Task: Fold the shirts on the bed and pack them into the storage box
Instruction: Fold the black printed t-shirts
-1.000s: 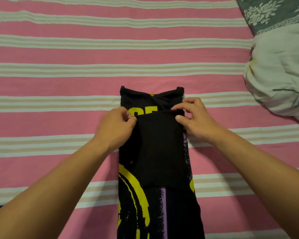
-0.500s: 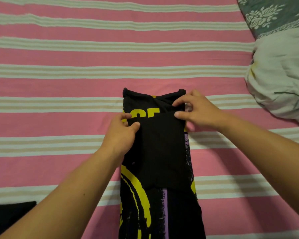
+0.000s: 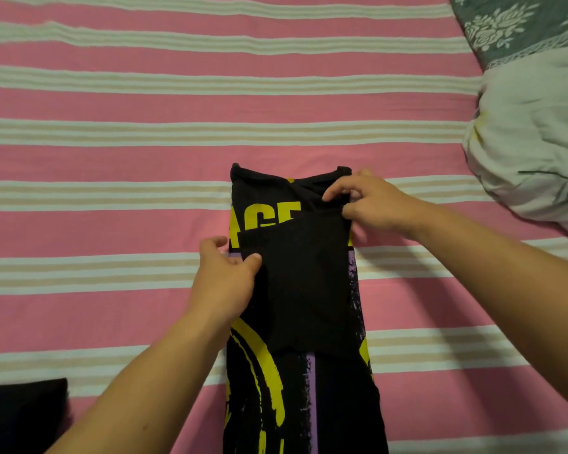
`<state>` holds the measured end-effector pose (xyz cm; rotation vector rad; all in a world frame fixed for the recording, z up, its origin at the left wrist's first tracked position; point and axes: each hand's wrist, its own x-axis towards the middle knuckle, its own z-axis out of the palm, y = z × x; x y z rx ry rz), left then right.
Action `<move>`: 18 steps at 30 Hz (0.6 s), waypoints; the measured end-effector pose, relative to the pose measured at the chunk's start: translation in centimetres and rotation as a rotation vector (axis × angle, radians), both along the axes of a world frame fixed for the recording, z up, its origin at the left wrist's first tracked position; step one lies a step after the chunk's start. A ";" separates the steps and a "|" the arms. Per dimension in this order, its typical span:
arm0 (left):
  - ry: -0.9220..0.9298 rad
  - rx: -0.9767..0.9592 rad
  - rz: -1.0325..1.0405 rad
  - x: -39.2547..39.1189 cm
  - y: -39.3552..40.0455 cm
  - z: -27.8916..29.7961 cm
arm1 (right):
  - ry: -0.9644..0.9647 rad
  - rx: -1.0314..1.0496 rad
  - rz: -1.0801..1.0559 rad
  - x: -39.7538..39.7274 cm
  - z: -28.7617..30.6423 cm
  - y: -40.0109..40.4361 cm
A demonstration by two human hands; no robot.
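Observation:
A black shirt point(image 3: 302, 290) with yellow and purple print lies folded into a long narrow strip on the pink striped bed point(image 3: 112, 158), collar end away from me. A plain black flap is folded over its middle. My left hand point(image 3: 225, 280) pinches the flap's left edge between thumb and fingers. My right hand point(image 3: 371, 204) pinches the flap's upper right corner near the collar. No storage box is in view.
A pale rumpled pillow point(image 3: 532, 152) lies at the right edge, with a grey-green floral cloth point(image 3: 518, 24) behind it. A dark black item point(image 3: 20, 417) sits at the lower left corner. Open bedsheet lies beyond and to the left of the shirt.
My left hand has slid down and left along the flap's edge, tilting the flap's top edge and uncovering more yellow lettering. My right hand stays at the upper right corner. The dark item has come into view.

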<state>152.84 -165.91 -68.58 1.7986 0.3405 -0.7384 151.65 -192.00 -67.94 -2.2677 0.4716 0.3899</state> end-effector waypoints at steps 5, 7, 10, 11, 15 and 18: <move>-0.165 0.055 -0.208 -1.3 0.4 -0.3 | 0.127 -0.031 0.134 0.1 -0.2 -0.1; -0.178 0.024 -0.246 -1.6 0.7 -0.4 | 0.126 -0.028 0.160 0.5 -0.2 -0.3; -0.077 -0.076 -0.265 -2.2 1.6 -0.3 | 0.109 0.005 0.141 0.8 0.0 -0.6; -0.044 -0.088 -0.272 -2.6 2.0 -0.2 | 0.112 0.027 0.122 0.8 0.1 -0.7; -0.051 -0.025 -0.290 -3.4 2.9 0.1 | 0.211 0.093 0.128 0.4 0.5 -0.9; -0.095 -0.065 -0.227 -3.0 3.2 0.4 | 0.242 0.170 0.076 0.7 0.4 -1.1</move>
